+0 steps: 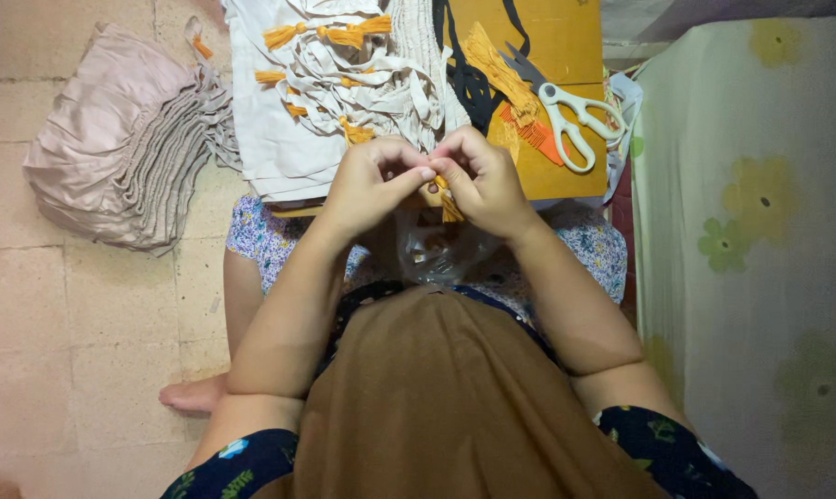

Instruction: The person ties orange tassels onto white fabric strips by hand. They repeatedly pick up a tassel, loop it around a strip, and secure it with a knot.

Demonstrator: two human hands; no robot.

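My left hand (pixel 373 180) and my right hand (pixel 484 180) meet fingertip to fingertip above my lap, both pinching a small orange tassel (pixel 449 205) that hangs down between them. Just beyond my hands lies a heap of cream fabric strips with orange tassels (pixel 344 65) on a wooden board (pixel 566 46). White-handled scissors (pixel 566 111) lie on the board to the right, next to a loose bundle of orange thread (pixel 501 74) and an orange comb (pixel 538 137).
A stack of folded beige cloth (pixel 122 139) lies on the tiled floor (pixel 67 323) at the left. A clear plastic bag (pixel 436 249) sits in my lap. Black cord (pixel 469 74) crosses the board. A flowered mattress (pixel 760 231) fills the right side.
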